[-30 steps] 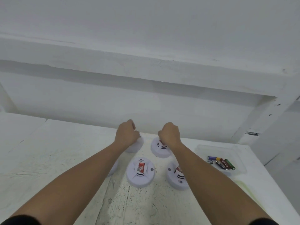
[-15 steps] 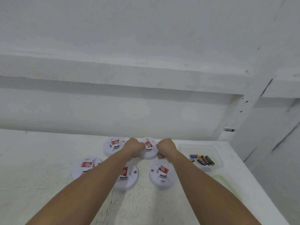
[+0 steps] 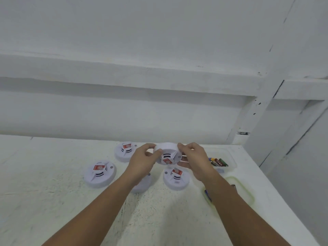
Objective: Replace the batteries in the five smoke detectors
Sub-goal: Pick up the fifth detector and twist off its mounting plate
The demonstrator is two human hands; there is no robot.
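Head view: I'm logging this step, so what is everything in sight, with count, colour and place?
Detectors: five, white with red stickers; one held tilted above the table, three flat on it, one mostly hidden under the left forearm.
Batteries: several, mixed colours, in the clear tray.
Clear tray: one, far right.
Green-rimmed tray: one, near right, partly behind the right arm; something small inside.
Table: one, white.
Left hand: gripping the held detector.
Right hand: gripping its other side.

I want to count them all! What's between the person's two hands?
A white smoke detector, seen from the head camera. The left hand and the right hand grip its opposite edges and hold it tilted above the table.
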